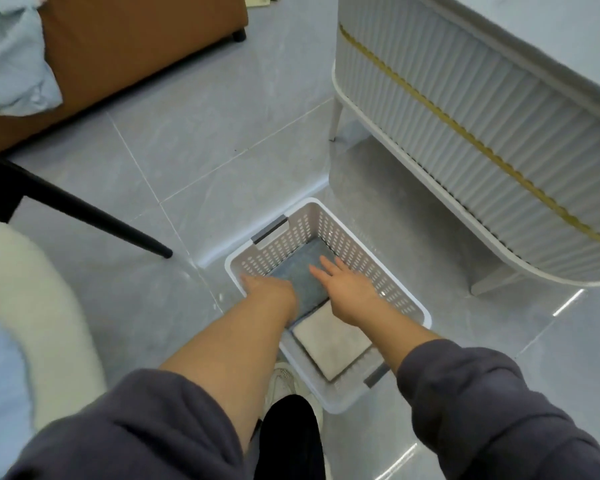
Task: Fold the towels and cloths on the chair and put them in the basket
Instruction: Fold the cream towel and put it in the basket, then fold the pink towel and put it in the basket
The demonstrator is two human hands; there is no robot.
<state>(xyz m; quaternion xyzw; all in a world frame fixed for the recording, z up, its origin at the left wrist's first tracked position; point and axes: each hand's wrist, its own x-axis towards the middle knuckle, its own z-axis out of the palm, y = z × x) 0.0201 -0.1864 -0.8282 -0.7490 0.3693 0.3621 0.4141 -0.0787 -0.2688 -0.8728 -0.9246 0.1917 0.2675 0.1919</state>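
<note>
In the head view, the white perforated basket (354,247) is seen on the grey floor (187,133) near a ribbed cabinet (465,133). 2 folded pieces are laid inside: a grey-blue towel (305,271) in the far half and a beige cloth (329,344) in the near half. The right hand (347,282) is laid flat on the towel, fingers straight. The left hand (267,285) is set at the towel's left edge; how its fingers lie cannot be told.

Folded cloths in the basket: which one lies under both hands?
The blue-grey cloth at the far end: the left hand and right hand are over it. The cream cloth lies at the near end.
</note>
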